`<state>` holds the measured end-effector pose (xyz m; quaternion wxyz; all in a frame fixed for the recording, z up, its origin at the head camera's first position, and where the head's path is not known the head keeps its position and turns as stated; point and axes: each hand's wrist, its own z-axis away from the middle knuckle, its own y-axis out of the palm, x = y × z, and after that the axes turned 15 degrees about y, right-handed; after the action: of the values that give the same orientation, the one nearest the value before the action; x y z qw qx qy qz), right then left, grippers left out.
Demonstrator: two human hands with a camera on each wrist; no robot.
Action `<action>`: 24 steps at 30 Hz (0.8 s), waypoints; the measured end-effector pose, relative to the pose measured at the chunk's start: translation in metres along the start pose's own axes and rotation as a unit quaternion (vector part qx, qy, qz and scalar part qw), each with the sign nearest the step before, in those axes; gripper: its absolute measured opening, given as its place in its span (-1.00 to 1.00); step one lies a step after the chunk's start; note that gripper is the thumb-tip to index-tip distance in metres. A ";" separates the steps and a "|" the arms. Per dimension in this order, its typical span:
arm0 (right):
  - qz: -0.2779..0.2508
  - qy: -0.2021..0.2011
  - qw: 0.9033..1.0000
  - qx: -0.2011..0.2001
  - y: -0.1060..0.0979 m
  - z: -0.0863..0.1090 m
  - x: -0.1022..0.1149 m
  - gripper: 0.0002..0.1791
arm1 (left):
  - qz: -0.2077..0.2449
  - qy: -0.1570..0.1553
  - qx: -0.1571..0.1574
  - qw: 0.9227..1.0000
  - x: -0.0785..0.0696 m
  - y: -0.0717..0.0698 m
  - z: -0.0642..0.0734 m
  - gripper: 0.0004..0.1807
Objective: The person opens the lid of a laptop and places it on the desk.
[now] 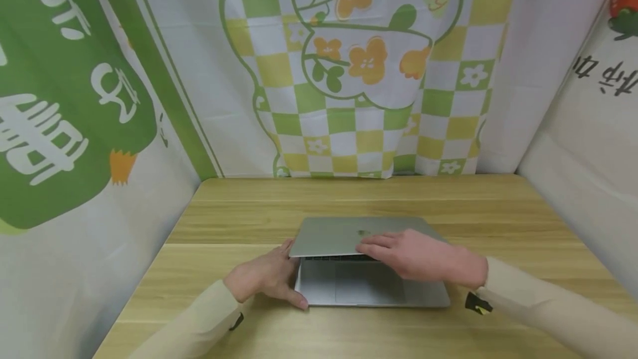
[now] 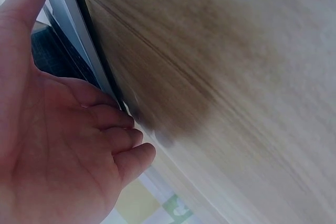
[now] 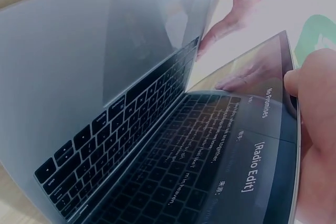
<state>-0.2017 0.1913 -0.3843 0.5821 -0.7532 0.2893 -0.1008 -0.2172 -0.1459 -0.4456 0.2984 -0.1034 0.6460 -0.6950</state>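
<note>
A silver laptop lies on the table with its lid tilted low over the base. My right hand holds the lid's front edge, fingers on the outer side and thumb at the screen side. Beside the base's left edge, my left hand rests with the thumb at the front corner and the fingers spread along the side. In the right wrist view, the black keyboard shows, and the lit screen carries white text. The left wrist view has the left fingertips by the laptop's edge, slightly bent.
The wooden table extends around the laptop on all sides. A checkered, flowered curtain hangs behind its far edge, with printed cloth on the left and a pale cloth on the right.
</note>
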 end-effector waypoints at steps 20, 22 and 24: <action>-0.090 0.020 0.995 0.026 -0.014 -0.012 -0.014 -0.37 | -0.014 -0.067 0.057 0.996 -0.004 -0.002 -0.003 0.46; -0.104 0.022 0.994 0.033 -0.015 -0.013 -0.016 -0.38 | -0.015 -0.067 0.061 0.996 -0.005 -0.002 -0.003 0.46; -0.119 0.027 0.992 0.044 -0.018 -0.015 -0.018 -0.41 | -0.017 -0.068 0.064 0.995 -0.005 -0.002 -0.003 0.47</action>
<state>-0.2183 0.1916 -0.3600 0.5907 -0.7527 0.2087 -0.2024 -0.2157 -0.1408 -0.4425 0.3362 -0.1422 0.5765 -0.7310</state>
